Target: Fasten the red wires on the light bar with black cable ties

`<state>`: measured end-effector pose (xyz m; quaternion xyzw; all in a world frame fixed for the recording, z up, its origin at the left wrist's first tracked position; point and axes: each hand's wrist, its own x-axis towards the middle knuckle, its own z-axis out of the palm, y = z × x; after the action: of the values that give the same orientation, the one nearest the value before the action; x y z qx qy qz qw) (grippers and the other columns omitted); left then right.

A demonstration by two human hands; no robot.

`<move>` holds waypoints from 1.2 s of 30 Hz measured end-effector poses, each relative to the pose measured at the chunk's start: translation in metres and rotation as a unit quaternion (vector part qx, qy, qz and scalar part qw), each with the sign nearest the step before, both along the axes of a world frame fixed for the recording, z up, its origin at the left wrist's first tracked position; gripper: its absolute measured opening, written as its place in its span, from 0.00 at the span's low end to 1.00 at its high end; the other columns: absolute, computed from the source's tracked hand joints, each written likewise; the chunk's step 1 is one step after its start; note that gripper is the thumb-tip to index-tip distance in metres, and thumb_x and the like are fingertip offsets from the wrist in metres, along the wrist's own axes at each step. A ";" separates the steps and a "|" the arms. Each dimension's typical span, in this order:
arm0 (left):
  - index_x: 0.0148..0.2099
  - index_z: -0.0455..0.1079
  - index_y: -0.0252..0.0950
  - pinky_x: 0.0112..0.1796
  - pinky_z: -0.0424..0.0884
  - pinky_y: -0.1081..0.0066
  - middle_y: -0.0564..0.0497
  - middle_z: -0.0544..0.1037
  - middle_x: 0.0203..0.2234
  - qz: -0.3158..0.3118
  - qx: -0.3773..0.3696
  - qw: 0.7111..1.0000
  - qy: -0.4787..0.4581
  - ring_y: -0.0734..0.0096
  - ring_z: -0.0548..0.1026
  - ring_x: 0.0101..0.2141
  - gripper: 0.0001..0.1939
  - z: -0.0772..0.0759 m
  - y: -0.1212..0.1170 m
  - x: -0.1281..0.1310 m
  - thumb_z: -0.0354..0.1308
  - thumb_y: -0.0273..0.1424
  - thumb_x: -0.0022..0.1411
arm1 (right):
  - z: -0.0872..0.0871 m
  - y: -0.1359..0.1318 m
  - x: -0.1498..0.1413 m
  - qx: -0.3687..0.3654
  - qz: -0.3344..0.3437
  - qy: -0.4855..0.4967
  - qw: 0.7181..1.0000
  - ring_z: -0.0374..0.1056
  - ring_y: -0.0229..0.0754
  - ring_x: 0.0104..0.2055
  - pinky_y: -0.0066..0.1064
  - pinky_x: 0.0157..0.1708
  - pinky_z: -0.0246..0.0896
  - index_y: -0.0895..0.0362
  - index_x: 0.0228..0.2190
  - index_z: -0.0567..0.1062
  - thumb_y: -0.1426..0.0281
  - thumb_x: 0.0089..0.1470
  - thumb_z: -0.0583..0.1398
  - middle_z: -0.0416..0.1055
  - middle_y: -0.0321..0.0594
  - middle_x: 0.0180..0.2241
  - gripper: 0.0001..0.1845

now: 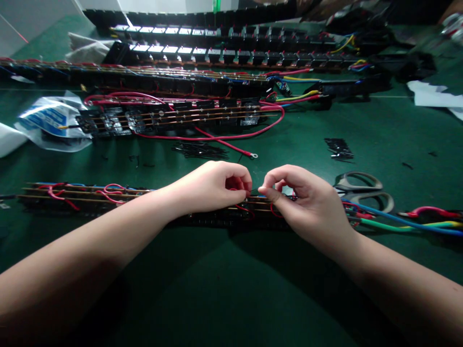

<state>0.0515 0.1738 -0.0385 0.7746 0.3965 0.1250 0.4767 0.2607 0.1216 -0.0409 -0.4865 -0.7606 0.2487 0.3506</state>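
Note:
A long black socket strip [87, 200] with copper bars and red wires lies across the green table in front of me. My left hand [213, 185] is closed over its middle, fingers curled round a red wire [237, 185]. My right hand [304, 202] pinches a thin black cable tie [255, 189] between thumb and forefinger, just right of the left hand. Both hands meet above the strip, almost touching. Blue, green, yellow and red leads [405, 222] run out of the strip's right end.
Scissors [361, 189] lie just right of my right hand. A pile of black cable ties [200, 150] and a smaller bundle [338, 148] lie beyond. More wired strips [173, 118] fill the back. A plastic bag [50, 120] sits at left.

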 end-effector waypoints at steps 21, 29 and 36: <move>0.37 0.68 0.36 0.27 0.57 0.76 0.60 0.68 0.22 0.062 -0.046 0.996 -0.042 0.79 0.64 0.24 0.04 0.000 0.002 -0.001 0.56 0.32 0.62 | -0.001 0.005 -0.004 0.044 0.082 -0.084 0.992 0.75 0.41 0.37 0.32 0.38 0.70 0.56 0.37 0.76 0.75 0.60 0.58 0.80 0.41 0.36 0.07; 0.39 0.67 0.38 0.32 0.64 0.74 0.57 0.75 0.27 0.065 -0.022 0.996 -0.049 0.74 0.72 0.29 0.04 -0.006 0.004 -0.001 0.53 0.32 0.64 | -0.005 0.005 -0.002 0.091 0.115 -0.125 0.981 0.76 0.43 0.38 0.32 0.36 0.69 0.56 0.39 0.75 0.74 0.62 0.58 0.80 0.42 0.37 0.06; 0.37 0.64 0.37 0.34 0.64 0.74 0.58 0.71 0.28 0.021 -0.010 0.999 -0.047 0.76 0.69 0.30 0.04 -0.002 0.009 0.000 0.57 0.26 0.64 | -0.018 0.009 0.002 0.198 0.156 -0.204 0.946 0.76 0.51 0.37 0.40 0.33 0.70 0.56 0.45 0.72 0.66 0.65 0.57 0.77 0.49 0.39 0.10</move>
<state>0.0513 0.1827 -0.0401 0.7544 0.3913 0.1667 0.4999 0.2623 0.1309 -0.0586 -0.3229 -0.9161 0.0406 0.2341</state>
